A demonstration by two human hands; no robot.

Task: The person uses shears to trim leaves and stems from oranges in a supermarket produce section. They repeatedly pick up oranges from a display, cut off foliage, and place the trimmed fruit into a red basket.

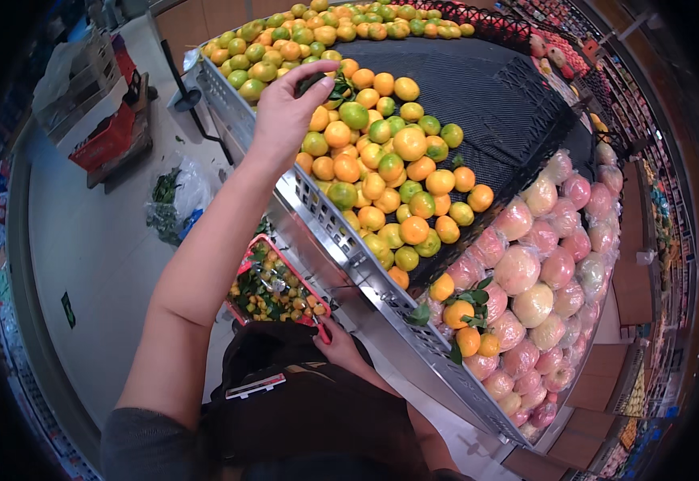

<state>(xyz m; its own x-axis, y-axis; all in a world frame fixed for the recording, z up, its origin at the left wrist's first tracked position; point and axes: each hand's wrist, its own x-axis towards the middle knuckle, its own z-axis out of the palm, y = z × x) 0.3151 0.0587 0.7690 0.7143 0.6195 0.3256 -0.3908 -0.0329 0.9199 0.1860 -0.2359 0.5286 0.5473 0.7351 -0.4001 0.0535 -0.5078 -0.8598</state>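
Over the heap of green and orange tangerines [373, 186], my left hand [286, 108] pinches a bunch of dark green leaves [342, 90] between thumb and fingers. Whether a fruit hangs from them is hidden. Low in front of my body, my right hand [342, 347] holds red-handled snips [323, 332], their blades pointing towards a red basket [262, 239]. Small tangerines with leaves [277, 288] fill that basket. Several leafy tangerines [458, 314] rest on the plastic-wrapped apples [516, 269] to the right.
A metal rim with punched holes [337, 240] edges the display stand. Black ribbed matting [445, 84] lies behind the heap. On the floor at left are a clear bag of leaves [172, 198] and a red crate [104, 143] on a wooden trolley.
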